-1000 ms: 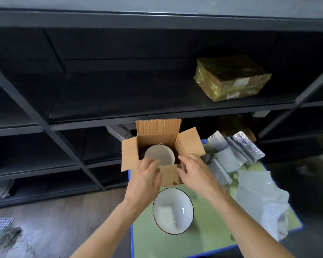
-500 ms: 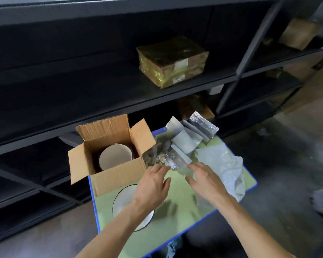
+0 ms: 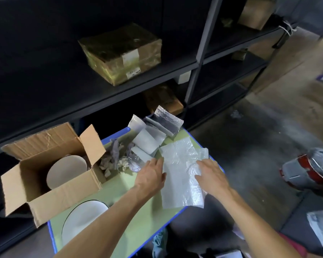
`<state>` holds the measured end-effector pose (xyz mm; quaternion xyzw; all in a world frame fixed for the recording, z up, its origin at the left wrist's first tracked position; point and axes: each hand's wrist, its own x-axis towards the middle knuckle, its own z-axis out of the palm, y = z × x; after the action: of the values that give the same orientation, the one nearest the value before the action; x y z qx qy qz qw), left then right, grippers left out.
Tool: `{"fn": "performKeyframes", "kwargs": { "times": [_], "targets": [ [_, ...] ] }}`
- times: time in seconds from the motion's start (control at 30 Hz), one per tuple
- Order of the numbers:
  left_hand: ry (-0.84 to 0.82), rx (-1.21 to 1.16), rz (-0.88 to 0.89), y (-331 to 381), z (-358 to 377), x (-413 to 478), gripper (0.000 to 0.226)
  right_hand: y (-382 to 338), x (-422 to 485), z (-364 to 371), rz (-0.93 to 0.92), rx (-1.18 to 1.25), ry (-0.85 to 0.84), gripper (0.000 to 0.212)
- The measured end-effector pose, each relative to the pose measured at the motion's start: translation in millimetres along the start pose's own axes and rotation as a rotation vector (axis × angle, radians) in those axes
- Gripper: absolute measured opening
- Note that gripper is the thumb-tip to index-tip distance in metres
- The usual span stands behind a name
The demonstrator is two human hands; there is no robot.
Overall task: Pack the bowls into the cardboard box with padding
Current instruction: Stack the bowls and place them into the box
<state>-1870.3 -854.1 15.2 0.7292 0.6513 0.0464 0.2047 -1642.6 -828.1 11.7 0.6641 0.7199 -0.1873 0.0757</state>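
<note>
An open cardboard box [image 3: 63,198] stands at the left end of a small green table [image 3: 119,187], with a pale bowl [image 3: 66,172] inside it. A second white bowl with a dark rim [image 3: 80,222] sits on the table in front of the box, partly hidden by my left forearm. A clear bubble-wrap sheet [image 3: 179,175] lies on the table's right side. My left hand [image 3: 151,174] rests with straight fingers on the sheet's left edge. My right hand [image 3: 211,175] lies on its right part, fingers relaxed.
Foil and white foam padding pieces [image 3: 153,135] and crumpled paper scraps [image 3: 116,161] lie behind the sheet. Dark metal shelving [image 3: 138,79] with a taped parcel [image 3: 121,53] stands behind the table. A grey and red object [image 3: 309,170] sits on the floor to the right.
Both hands left the box rim and moved right onto the bubble-wrap sheet. The camera view swung right, so the box now sits at the left.
</note>
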Motion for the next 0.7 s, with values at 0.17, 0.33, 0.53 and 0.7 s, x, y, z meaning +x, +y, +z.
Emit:
{"fn": "performKeyframes", "kwargs": {
  "times": [0.17, 0.33, 0.53, 0.7],
  "targets": [
    [-0.043, 0.020, -0.034, 0.3, 11.1, 19.9, 0.046, 11.7, 15.8, 4.6, 0.040, 0.010, -0.004, 0.062],
    [-0.018, -0.072, -0.090, -1.3, 16.4, 27.7, 0.023, 9.8, 23.6, 10.7, 0.017, 0.031, 0.023, 0.056],
    [0.129, -0.313, -0.171, -7.4, -2.9, 15.4, 0.014, -0.7, 28.7, -9.4, 0.013, 0.209, -0.010, 0.039],
    [0.251, -0.502, -0.228, -24.0, -32.3, -5.3, 0.008, -22.9, 30.9, -43.1, -0.093, 0.538, -0.073, 0.033]
  ]
}}
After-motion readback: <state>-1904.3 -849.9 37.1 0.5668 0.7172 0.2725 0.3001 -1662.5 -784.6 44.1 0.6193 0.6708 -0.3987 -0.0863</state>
